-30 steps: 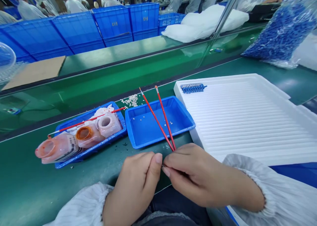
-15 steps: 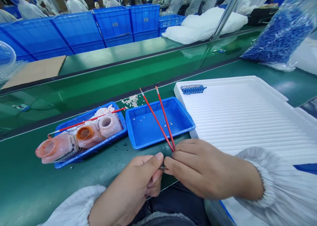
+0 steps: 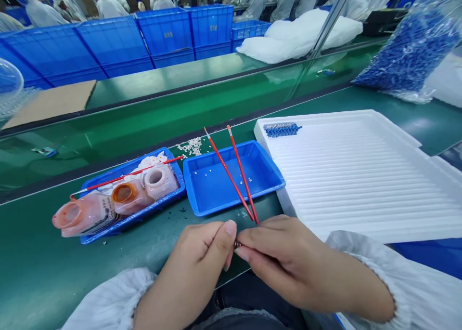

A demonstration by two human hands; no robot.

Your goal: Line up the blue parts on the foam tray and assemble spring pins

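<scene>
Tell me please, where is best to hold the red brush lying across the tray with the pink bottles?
Grip the red handle of the brush near its right end, coming from above. That stretch seems to lie clear beyond the pink-stained bottles, so fingers can probably close around it without touching them.

Bright, even overhead light fills the scene, with soft shadows beneath the left hand and right hand. Pale glare streaks the green conveyor belt beyond the right hand, and wide-angle distortion bends the outer edges.
</scene>
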